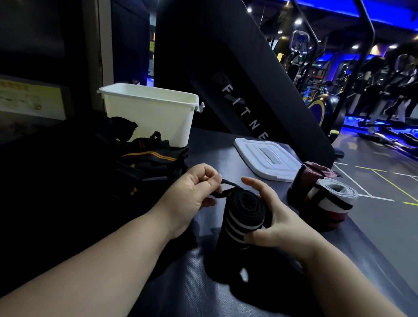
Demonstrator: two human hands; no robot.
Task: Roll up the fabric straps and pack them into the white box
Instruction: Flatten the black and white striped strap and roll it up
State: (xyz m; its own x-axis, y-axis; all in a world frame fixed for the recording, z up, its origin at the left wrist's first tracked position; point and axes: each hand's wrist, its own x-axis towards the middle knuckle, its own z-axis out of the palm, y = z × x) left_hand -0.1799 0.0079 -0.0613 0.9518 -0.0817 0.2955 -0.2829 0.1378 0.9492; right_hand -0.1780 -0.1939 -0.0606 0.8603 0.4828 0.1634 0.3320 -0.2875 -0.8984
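Note:
A rolled black strap with white stripes (pixel 240 221) stands upright on the dark mat. My right hand (pixel 281 222) grips its right side. My left hand (pixel 194 190) pinches the thin black loop (pixel 228 185) that runs from the top of the roll. The white box (pixel 153 116) stands open at the back left, apart from both hands. Two rolled straps, one dark red (pixel 309 174) and one white with red and black (pixel 332 197), sit to the right. A heap of loose black straps with orange lines (pixel 148 159) lies in front of the box.
The box's white lid (pixel 267 159) lies flat on the mat behind the roll. A large black fitness machine (pixel 237 71) rises behind the mat. The mat's right edge drops to a grey gym floor (pixel 389 223) with painted lines.

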